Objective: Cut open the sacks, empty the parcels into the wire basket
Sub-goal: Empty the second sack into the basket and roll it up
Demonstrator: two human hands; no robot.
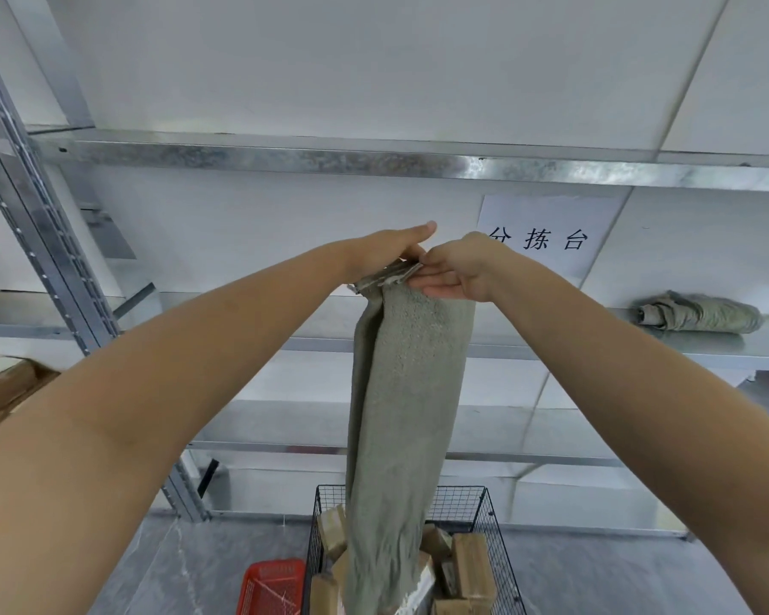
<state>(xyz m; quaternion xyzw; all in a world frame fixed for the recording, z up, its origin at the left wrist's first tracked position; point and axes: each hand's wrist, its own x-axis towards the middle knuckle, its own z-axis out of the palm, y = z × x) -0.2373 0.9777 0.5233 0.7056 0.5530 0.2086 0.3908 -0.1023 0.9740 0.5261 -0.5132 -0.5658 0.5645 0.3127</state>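
Emptying step, judged near done. Left hand (387, 255) and right hand (456, 268) both pinch the upper edge of the sack (407, 415), held high. It hangs limp (apparently spent) into the wire basket (493, 521) among the parcels (471, 565). Next move — shake, lift clear.

We stand in a parcel sorting room: galvanised steel racking (285, 159) at twelve o'clock, a white paper sign (547, 233) reading 分拣台 at two, brown cardboard parcels (473, 565) in a black wire basket (460, 503) at six.
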